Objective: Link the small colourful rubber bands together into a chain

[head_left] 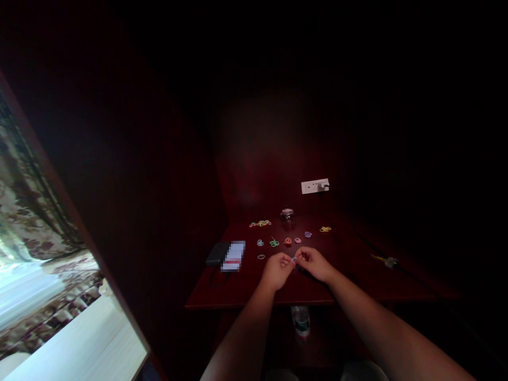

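Just above the front part of the dark red table (246, 291), my left hand (278, 270) and my right hand (314, 263) meet fingertip to fingertip. Both pinch one small pale blue hair tie (294, 259), mostly covered by the fingers. Beyond them lie small groups of hair ties: blue (260, 243), green (274, 243), orange-red (288, 242), pink (298, 240), purple (308, 234) and yellow (325, 229). A single dull-coloured hair tie (261, 256) rests left of my left hand. Mixed-colour hair ties (262, 223) are spread at the back left.
A clear jar (288, 217) stands at the back. To the left are a phone (233, 256) and a black case-like object (217, 254). A cable with a plug-like end (391, 262) lies right. The wall has a socket strip (315, 186); a bottle (301, 321) stands below the table.
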{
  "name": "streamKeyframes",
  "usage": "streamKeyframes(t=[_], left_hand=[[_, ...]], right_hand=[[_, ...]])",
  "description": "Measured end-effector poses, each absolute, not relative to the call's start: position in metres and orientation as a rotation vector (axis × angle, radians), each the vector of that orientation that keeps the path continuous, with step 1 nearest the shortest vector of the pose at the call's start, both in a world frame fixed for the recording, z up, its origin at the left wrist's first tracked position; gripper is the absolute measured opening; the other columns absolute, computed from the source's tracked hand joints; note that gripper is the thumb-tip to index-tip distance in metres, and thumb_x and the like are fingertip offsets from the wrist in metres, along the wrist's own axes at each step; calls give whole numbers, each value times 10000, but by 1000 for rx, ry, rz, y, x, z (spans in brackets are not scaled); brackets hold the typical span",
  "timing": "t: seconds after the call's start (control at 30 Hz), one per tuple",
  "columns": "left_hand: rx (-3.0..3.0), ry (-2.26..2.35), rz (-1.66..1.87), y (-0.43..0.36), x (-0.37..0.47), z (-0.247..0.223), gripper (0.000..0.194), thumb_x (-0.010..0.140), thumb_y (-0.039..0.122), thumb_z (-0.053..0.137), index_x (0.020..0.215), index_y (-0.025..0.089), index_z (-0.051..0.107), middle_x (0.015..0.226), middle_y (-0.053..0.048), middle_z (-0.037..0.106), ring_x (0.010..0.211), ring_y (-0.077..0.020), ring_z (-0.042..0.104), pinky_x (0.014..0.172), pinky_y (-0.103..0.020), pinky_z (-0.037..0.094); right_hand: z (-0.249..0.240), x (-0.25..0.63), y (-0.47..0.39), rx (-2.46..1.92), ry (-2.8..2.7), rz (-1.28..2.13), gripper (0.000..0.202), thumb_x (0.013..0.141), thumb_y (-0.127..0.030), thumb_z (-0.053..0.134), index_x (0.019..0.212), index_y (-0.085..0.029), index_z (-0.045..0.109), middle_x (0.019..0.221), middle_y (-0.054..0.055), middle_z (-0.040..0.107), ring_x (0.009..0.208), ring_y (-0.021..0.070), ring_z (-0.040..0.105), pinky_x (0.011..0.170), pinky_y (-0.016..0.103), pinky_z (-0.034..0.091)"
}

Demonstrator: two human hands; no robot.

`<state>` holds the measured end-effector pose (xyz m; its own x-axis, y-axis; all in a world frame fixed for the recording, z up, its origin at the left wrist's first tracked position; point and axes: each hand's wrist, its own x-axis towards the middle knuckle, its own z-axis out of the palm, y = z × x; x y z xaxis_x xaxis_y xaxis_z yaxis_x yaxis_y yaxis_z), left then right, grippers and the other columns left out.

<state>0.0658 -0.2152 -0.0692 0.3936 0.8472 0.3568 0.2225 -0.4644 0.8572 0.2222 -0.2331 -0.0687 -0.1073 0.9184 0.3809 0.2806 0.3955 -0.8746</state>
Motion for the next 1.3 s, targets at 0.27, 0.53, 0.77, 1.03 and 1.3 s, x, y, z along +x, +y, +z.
streamKeyframes(t=[0.27, 0.53, 0.77, 1.03, 1.3], left_hand=[[1953, 923, 1028, -214, 66, -72, 140, 707, 251, 564, 748, 119, 584, 672, -43, 614, 599, -105, 540, 563, -208, 411], [1971, 916, 997, -217, 66, -69, 119, 730, 223, 520, 760, 125, 580, 723, -52, 638, 648, -115, 566, 619, -223, 431], [1953, 885, 989, -217, 66, -67, 149, 769, 263, 485, 783, 133, 557, 747, -52, 649, 643, -113, 565, 612, -222, 419], [1981, 911, 969, -214, 65, -70, 159, 780, 275, 467, 793, 139, 549, 753, -45, 648, 639, -108, 555, 604, -216, 407], [2030, 916, 959, -217, 64, -67, 185, 790, 296, 454, 793, 138, 550, 738, -35, 638, 621, -100, 536, 585, -207, 381]], right_hand=[[-68, 223, -234, -1092, -1615, 745, 168, 692, -307, 571, 650, -152, 519, 517, -24, 502, 470, 89, 436, 460, 206, 330], [-74, 226, -228, -1127, -1637, 690, 159, 715, -306, 542, 678, -154, 515, 559, -6, 555, 489, 98, 477, 469, 206, 348], [-66, 227, -232, -1082, -1500, 835, 172, 716, -319, 531, 674, -156, 496, 550, -12, 547, 451, 85, 470, 452, 202, 344], [-68, 227, -230, -1086, -1506, 862, 183, 702, -331, 525, 660, -160, 473, 552, -21, 526, 452, 80, 467, 455, 201, 344], [-69, 226, -230, -1087, -1505, 866, 181, 717, -334, 501, 659, -171, 450, 494, -40, 485, 421, 78, 444, 425, 194, 314]])
